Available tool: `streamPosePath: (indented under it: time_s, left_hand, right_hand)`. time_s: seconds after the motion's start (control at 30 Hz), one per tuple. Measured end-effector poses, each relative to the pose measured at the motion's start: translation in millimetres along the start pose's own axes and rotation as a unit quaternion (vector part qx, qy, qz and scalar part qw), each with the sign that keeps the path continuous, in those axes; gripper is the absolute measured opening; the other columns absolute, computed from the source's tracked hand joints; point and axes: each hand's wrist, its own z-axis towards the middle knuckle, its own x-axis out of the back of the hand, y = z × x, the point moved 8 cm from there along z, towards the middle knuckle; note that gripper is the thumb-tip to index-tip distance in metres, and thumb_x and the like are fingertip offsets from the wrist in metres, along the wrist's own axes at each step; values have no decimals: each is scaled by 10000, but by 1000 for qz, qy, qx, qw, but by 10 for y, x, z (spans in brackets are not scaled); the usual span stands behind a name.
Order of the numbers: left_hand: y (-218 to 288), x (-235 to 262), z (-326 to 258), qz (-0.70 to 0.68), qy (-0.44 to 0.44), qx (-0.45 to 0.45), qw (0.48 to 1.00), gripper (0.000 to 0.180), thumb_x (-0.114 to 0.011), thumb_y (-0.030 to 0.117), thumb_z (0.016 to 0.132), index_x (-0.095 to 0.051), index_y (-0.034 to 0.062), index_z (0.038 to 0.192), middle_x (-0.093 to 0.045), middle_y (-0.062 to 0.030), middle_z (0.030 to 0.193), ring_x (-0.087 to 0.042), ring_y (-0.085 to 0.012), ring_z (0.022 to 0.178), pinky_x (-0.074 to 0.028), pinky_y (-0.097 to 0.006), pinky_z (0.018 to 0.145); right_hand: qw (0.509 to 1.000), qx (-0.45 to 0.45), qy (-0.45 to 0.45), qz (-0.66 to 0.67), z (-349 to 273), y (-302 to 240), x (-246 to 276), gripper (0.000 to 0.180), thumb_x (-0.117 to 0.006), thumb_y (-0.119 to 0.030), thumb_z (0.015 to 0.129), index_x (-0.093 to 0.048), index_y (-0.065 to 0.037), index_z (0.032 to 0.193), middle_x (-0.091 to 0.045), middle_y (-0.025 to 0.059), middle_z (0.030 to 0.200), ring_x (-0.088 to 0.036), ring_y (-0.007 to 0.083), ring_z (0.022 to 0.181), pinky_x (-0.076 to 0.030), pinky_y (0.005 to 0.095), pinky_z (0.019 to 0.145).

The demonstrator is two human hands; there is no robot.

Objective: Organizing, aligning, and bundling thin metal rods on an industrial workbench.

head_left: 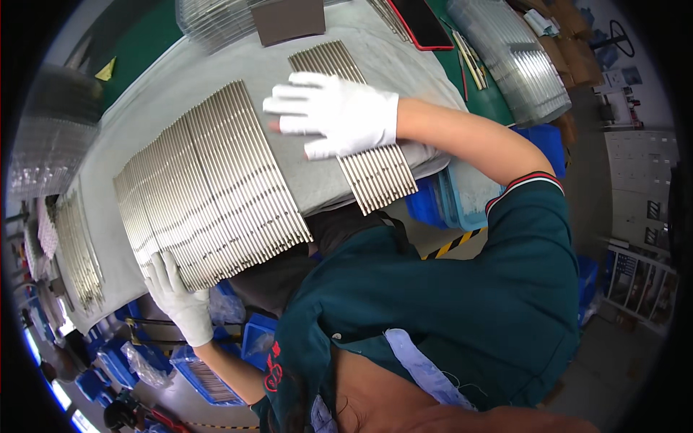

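A wide batch of thin silver metal rods (209, 187) lies side by side on the grey cloth (155, 97) covering the table. My left hand (179, 299), in a white glove, rests at the near left corner of this batch, its fingers stretched out and touching the rod ends. To the right lies a narrower group of similar rods (377, 179), partly hidden under my right hand (336, 115). That hand, also gloved in white, is flat and slightly blurred, with its fingers apart. Whether its palm presses on the rods I cannot tell. Neither hand grips anything.
Clear plastic trays (209, 25) and a brown block (289, 22) stand at the far edge. A red-edged phone (422, 25) and pen-like sticks (473, 61) lie far right, near stacked clear trays (516, 65). More rods (78, 249) lie far left. Blue bins (209, 379) stand below.
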Motion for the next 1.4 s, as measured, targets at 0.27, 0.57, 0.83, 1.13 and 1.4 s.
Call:
streamPosePath:
  time_s: [0.27,0.57,0.83,1.13,1.4]
  left_hand:
    - [18,-16,-14,11,7,-16,1000,873,-735,554,788,-490,71,1472,-518,-217,1482,-490,-450,1340,-359,-583,1145]
    - [61,43,16,-3,2,-4,1000,853,-773,430,732,-509,50,1448,-525,-221,1459,-469,-445,1347,-352,-577,1149]
    - [148,98,75,-19,12,1,1000,777,-730,276,697,-528,23,1403,-534,-229,1422,-481,-443,1308,-345,-563,1137]
    - [174,106,88,-35,-4,15,999,887,-791,246,627,-502,64,1446,-509,-184,1449,-465,-392,1335,-332,-550,1149]
    - [179,154,57,-49,-51,-3,997,958,-769,599,715,-521,27,1441,-492,-222,1475,-427,-432,1365,-306,-563,1162]
  right_hand:
    - [990,32,52,123,-147,-663,91,635,-735,-405,806,-628,-27,1306,-535,207,1473,-477,329,1403,-316,512,1206]
    - [996,1,-4,91,-640,-394,175,625,-701,-402,774,-618,-38,1275,-538,213,1463,-492,372,1375,-310,544,1195]
    - [995,38,12,93,-292,-577,136,615,-686,-440,846,-626,-44,1312,-545,190,1469,-495,340,1388,-314,518,1199]
    - [979,145,38,138,618,-925,-108,721,-629,-510,872,-555,-20,1396,-478,230,1520,-448,375,1420,-287,531,1217]
    - [993,91,23,64,532,-726,-126,571,-612,-429,921,-615,-68,1363,-516,167,1513,-459,318,1424,-289,498,1217]
